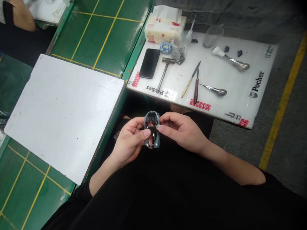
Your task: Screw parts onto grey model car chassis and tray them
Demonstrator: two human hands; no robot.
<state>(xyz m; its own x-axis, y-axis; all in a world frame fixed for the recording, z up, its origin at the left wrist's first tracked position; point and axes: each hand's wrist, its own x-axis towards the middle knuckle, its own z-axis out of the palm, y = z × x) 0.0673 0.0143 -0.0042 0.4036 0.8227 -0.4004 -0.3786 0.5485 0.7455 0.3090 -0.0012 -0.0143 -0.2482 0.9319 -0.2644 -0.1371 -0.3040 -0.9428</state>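
- Item in hand: a grey-blue open-frame model car body shell (152,118), held upright between both hands, directly in front of the torso.
- Left hand (128,142): fingers curled behind the shell, thumb (144,133) pressed across its lower middle; firm grip.
- Right hand (182,131): thumb and forefinger pinching the shell's right side; remaining fingers curled.
- Left of the hands: a flat white rectangular panel (64,118) lying on a green bench with yellow grid lines (107,41).
- Ahead of the hands: a white plastic work mat with red and black print (240,80).
- On the mat: a black smartphone (150,63), a small steel hammer (164,75), a dark-red-handled blade (196,91), and a steel spoon-tipped tool (216,91).
- Far left, ahead: a co-worker's hand (22,16).
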